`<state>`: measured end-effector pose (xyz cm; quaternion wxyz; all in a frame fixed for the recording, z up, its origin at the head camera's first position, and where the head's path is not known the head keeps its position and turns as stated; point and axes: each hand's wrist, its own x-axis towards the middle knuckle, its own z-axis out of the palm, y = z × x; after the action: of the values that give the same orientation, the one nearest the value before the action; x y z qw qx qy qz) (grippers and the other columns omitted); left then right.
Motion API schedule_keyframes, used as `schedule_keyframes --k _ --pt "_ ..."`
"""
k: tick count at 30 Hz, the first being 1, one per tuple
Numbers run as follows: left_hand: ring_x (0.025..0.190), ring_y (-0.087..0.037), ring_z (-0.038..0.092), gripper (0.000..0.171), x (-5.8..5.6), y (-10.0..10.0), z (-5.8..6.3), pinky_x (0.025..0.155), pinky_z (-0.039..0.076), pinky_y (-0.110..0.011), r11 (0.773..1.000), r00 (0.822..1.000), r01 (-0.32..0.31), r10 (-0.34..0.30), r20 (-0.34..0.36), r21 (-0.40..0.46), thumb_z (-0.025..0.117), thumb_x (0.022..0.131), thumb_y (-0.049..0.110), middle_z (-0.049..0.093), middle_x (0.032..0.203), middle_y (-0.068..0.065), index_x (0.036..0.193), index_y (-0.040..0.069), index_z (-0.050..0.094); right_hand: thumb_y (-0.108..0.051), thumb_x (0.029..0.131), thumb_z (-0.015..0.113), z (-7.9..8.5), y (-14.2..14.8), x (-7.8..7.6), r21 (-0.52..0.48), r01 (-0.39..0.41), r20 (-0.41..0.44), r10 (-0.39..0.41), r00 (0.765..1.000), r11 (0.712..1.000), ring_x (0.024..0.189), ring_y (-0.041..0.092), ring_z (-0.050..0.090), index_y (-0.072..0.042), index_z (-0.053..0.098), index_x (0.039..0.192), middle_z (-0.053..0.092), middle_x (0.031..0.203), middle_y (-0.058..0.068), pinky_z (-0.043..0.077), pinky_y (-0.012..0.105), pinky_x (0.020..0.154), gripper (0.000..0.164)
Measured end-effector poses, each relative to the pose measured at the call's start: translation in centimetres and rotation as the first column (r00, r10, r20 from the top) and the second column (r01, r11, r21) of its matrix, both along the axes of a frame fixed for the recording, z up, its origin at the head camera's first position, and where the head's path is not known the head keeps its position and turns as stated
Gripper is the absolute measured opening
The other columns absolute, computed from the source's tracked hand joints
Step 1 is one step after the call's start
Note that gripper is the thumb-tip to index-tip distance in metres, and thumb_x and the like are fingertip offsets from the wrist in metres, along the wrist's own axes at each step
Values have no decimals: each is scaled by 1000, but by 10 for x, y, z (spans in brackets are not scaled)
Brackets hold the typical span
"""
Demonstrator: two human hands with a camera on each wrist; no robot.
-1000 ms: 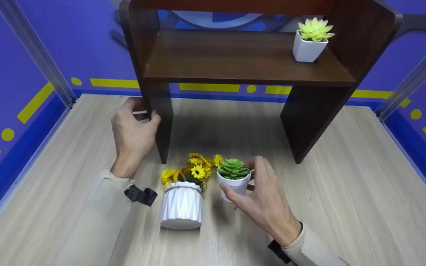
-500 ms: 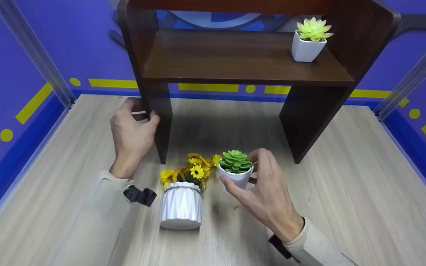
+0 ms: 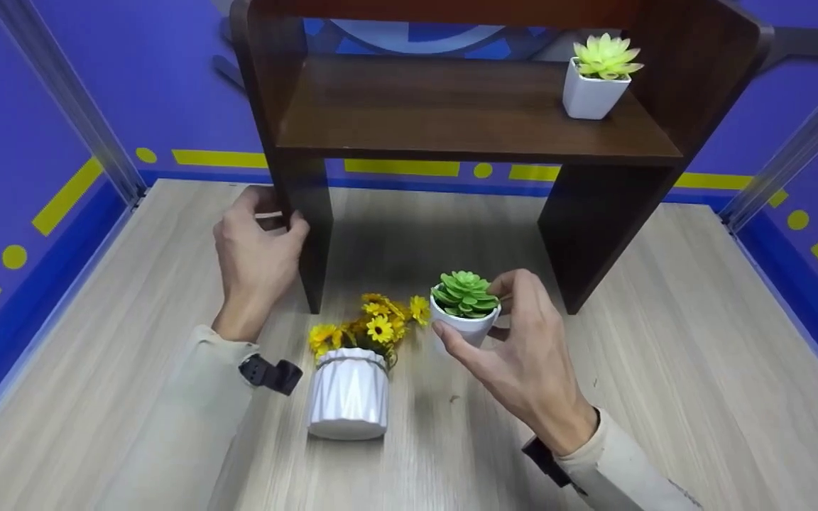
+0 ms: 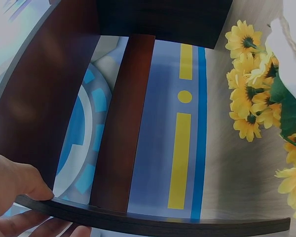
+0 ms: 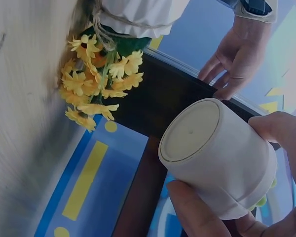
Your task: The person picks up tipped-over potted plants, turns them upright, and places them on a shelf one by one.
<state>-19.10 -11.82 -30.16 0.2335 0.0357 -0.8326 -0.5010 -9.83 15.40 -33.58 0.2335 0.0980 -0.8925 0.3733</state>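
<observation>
I see the left hand reaching forward from the lower left, its back turned up and its forearm in a pale sleeve, a black band at the wrist. The right hand comes in from the lower right, slanting forward and inward. On my left wrist feed, the left fingers are curled on the outer side of the shelf, with the thumb on the inner side, so the dark side panel is pinched between them. The right fingers are parted by the width of the white pot and grip it, thumb on its near left, the others round its far right. That white pot is up off the bench, in front of the shelf, its round base in plain sight from the right wrist; a green succulent fills its mouth. Near it, to the left, the flower pot lies on its side, yellow flowers pointing toward the shelf. I also see a square pot standing upright at the right of the shelf board, holding a yellow-green plant.
</observation>
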Motion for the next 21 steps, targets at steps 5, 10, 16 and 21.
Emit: schedule_keyframes --k 5,10,16,21 --pt "99 -26 73 28 0 0 -1 85 63 -39 1000 1000 -6 6 4 -11 68 90 13 71 111 -13 116 3 67 -35 73 92 6 2 -1 8 6 -25 -6 1000 1000 87 16 62 -3 54 108 57 99 6 59 18 63 61" --pt "99 -25 73 28 0 0 -1 85 63 -38 1000 1000 -8 9 11 -13 67 90 13 71 111 -13 116 4 66 -35 73 91 14 2 -3 5 4 -36 -4 999 1000 88 16 62 -2 54 108 57 99 6 61 21 65 61" --pt "99 -25 73 27 -1 0 1 85 62 -39 1000 1000 -5 5 3 -4 67 90 13 71 111 -13 116 3 66 -34 73 92 24 1 -6 -7 1 -45 -1 999 1000 91 17 63 -2 54 110 57 100 7 61 22 67 62" --pt "99 -27 73 27 0 0 0 85 62 -39 1000 1000 -4 4 -9 -3 67 90 12 71 110 -13 115 2 67 -36 73 91 28 1 -7 14 2 -85 -1 996 1000 92 16 62 -1 54 109 57 100 7 61 22 67 63"
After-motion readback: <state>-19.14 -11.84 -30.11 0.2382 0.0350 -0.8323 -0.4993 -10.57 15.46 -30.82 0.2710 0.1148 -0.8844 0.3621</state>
